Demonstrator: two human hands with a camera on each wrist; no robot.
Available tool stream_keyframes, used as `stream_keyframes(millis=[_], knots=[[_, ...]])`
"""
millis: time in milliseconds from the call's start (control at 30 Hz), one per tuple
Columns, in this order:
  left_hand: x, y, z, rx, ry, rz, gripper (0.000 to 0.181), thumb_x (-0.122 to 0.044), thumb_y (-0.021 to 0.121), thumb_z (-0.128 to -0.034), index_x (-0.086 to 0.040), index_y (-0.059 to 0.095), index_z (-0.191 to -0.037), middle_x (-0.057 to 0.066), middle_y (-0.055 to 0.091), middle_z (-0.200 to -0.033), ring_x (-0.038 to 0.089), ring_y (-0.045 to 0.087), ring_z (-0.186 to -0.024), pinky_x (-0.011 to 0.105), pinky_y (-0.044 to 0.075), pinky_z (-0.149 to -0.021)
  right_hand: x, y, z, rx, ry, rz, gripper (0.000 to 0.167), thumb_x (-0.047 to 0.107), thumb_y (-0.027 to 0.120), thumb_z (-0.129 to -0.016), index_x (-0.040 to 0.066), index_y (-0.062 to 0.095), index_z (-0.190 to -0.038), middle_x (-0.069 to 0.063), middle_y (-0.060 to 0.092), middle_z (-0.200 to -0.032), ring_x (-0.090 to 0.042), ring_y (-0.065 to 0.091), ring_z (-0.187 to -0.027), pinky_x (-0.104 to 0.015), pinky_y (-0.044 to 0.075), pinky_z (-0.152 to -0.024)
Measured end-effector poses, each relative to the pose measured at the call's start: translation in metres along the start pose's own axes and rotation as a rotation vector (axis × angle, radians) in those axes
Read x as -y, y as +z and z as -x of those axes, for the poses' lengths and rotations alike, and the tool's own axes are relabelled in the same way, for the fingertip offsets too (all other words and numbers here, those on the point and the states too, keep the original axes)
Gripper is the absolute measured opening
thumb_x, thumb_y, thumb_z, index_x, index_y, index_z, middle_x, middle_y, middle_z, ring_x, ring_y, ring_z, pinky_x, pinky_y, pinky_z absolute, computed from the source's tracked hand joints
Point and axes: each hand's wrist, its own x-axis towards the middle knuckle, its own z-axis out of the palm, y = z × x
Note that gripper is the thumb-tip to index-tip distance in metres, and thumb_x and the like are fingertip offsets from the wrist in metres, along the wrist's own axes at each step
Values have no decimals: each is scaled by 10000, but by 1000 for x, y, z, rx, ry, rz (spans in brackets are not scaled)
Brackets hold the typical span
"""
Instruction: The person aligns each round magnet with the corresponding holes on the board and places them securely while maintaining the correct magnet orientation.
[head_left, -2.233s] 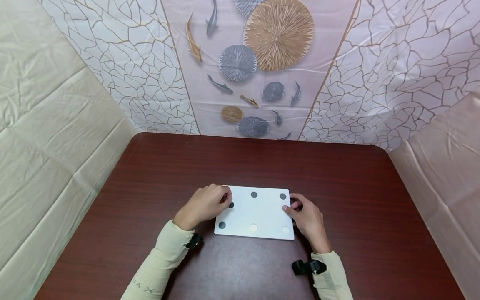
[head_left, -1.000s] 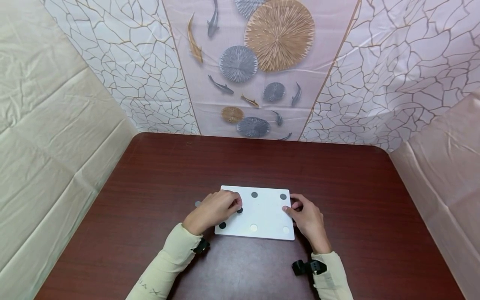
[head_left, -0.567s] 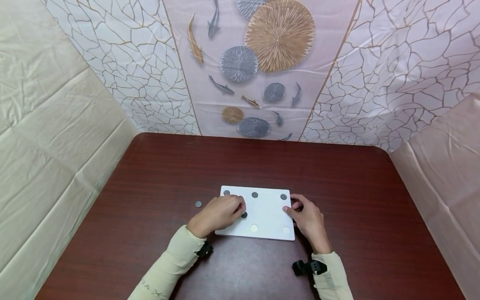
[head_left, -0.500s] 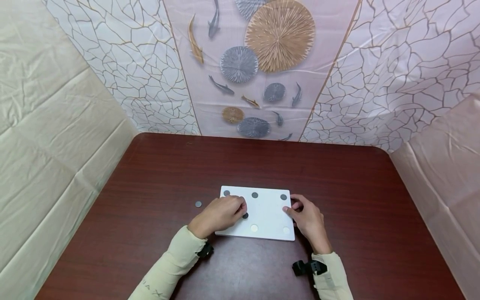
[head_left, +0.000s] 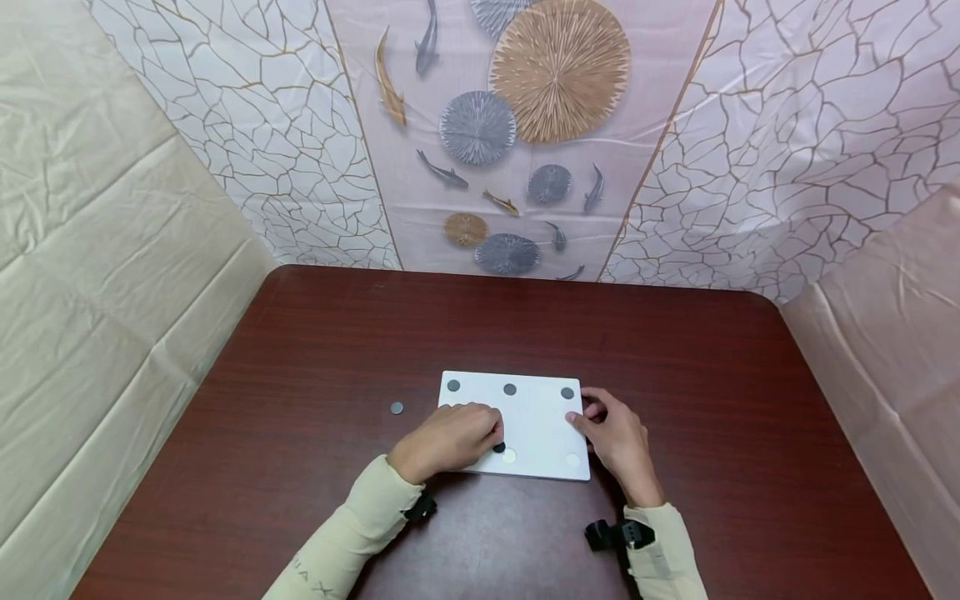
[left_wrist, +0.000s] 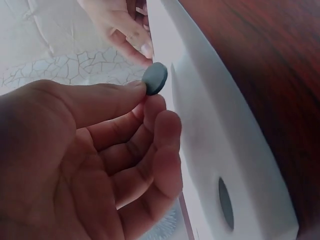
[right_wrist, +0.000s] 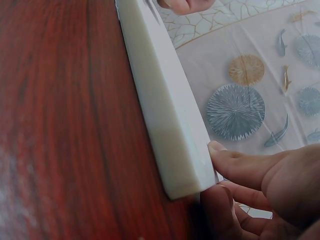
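A white rectangular board point(head_left: 536, 425) with round recesses lies on the table. My left hand point(head_left: 453, 436) pinches a small dark grey disc point(left_wrist: 155, 78) between thumb and fingertip, just above the board beside the bare near middle recess point(head_left: 509, 456). Another pale recess point(head_left: 573, 460) shows at the near right. Grey discs fill the far row, including the far left disc point(head_left: 453, 386). In the left wrist view a seated disc point(left_wrist: 226, 204) shows in the near left corner; the head view hides it behind my left hand. My right hand point(head_left: 615, 437) holds the board's right edge, thumb on top.
One loose grey disc point(head_left: 397, 407) lies on the dark red-brown table point(head_left: 315, 350), left of the board. A patterned cloth point(head_left: 480, 208) hangs behind the table, and plain beige cloths stand at both sides. Each wrist wears a black camera point(head_left: 618, 534).
My left hand has carried the pinched disc from the board's left side towards the near middle recess, uncovering the far left disc and the loose one. My right hand stays put.
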Motion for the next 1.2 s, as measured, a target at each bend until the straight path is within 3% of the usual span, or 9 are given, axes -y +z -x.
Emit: stream_keyframes(millis=[300, 600, 867, 1200], knots=[[-8, 4, -1, 14, -6, -8, 279, -150, 553, -1044, -245, 563, -782, -128, 497, -707, 55, 493, -677, 271, 426, -579, 0, 0, 1, 0, -6, -9, 481, 262, 770, -985, 80, 632, -1408, -75, 656, -1049, -127, 648, -640, -309, 540, -603], [-13, 9, -3, -19, 5, -48, 263, -155, 579, -1040, -232, 585, -789, -117, 527, -715, 68, 527, -663, 301, 452, -563, -1, 0, -1, 2, -10, -1, 480, 274, 769, -984, 88, 635, -1406, -66, 657, -1049, -129, 636, -660, -320, 530, -628], [-17, 14, -2, -59, 52, -86, 241, -139, 610, -1026, -212, 609, -796, -109, 563, -728, 80, 569, -664, 300, 482, -563, -1, -1, 1, 6, 2, 5, 483, 275, 768, -984, 90, 631, -1409, -70, 657, -1059, -130, 636, -658, -314, 525, -623], [-17, 16, -3, -85, 43, -113, 235, -147, 632, -1012, -222, 608, -791, -114, 563, -729, 66, 566, -672, 281, 459, -540, 0, 0, 0, 6, 0, -4, 487, 273, 768, -986, 90, 627, -1415, -79, 658, -1059, -123, 645, -642, -301, 539, -590]])
